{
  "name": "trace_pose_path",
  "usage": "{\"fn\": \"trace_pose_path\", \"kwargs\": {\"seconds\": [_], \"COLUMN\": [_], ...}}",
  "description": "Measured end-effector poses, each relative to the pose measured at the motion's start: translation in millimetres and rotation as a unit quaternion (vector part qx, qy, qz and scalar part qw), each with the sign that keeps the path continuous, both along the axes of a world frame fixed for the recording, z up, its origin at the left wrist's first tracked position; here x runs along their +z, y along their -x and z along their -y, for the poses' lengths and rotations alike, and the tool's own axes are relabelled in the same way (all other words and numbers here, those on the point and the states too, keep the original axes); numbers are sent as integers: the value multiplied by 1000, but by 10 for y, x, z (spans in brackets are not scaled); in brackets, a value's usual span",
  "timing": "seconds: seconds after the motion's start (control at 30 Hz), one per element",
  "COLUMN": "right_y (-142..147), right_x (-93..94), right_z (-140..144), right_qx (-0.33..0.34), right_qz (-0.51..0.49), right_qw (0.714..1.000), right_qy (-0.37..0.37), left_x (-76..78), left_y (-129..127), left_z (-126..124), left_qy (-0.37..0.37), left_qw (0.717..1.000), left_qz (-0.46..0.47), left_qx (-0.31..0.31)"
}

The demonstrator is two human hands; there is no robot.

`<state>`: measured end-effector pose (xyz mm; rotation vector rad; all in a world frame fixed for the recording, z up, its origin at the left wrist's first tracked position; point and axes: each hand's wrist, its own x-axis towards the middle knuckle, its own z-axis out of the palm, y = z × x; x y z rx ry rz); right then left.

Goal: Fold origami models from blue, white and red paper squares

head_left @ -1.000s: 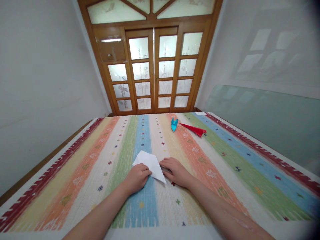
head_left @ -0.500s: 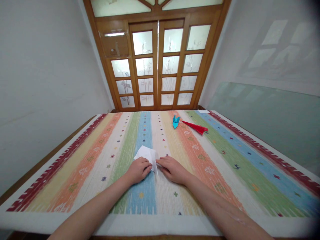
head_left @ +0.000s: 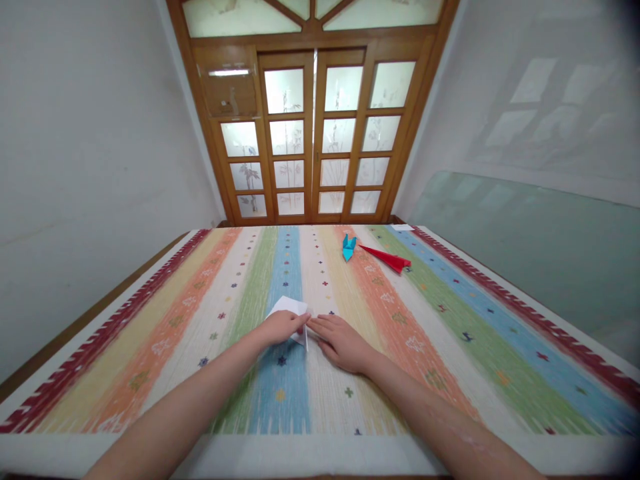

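Wall, left: plain white wall (head_left: 85, 153) runs along the left edge of the table, with a strip of brown wood showing beside the cloth.
Cloth: striped cloth (head_left: 450, 333) covers the whole table, its bands of dark red, yellow, orange, white, green and blue running from the near edge to the far edge, dotted with small stars and crosses.
Left hand: left hand (head_left: 281, 327) lies palm down near the middle of the table, toward the near edge, fingers curled and pressing on the white paper.
Paper: folded white paper (head_left: 290, 308) lies flat on the blue and white bands, partly covered by both hands, one thin pointed flap sticking out between them.
Right hand: right hand (head_left: 340, 341) rests just beside the left, fingers stretched flat, fingertips touching the paper's right edge; it grips nothing.
Door: wooden door (head_left: 315, 133) with frosted glass panes stands beyond the far edge.
Blue figure: small folded blue paper figure (head_left: 348, 247) sits near the far edge, right of centre.
Red figure: long pointed red paper fold (head_left: 387, 258) lies just beside the blue one, toward the far right corner.
Glass: pale green glass sheet (head_left: 525, 247) leans against the right wall.
Writing: none can be read anywhere.
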<state>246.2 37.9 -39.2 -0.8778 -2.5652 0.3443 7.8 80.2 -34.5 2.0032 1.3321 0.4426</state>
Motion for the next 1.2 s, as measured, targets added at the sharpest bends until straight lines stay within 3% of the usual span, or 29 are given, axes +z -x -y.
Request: {"fn": "trace_pose_path", "kwargs": {"seconds": [0.27, 0.53, 0.7, 0.87, 1.07, 1.2], "right_y": [4, 45, 28, 16, -12, -45], "right_x": [-9, -88, -169, -182, -194, -158], "right_z": [-39, -209, -196, -198, -225, -188], "right_qx": [-15, -93, -138, -157, -149, -142], "right_qz": [-12, -121, -214, -318, -411, -427], "right_qw": [998, 978, 947, 901, 824, 795], "right_qy": [54, 146, 195, 250, 361, 407], "left_x": [-50, -92, -81, 55, 65, -3], "left_y": [2, 189, 266, 340, 295, 223], "left_z": [-40, 136, 319, 435, 477, 424], "left_qy": [57, 92, 91, 121, 186, 190], "left_qw": [997, 974, 941, 919, 924, 936], "left_qz": [49, 193, 295, 352, 324, 284], "left_qx": [27, 71, 139, 131, 88, 84]}}
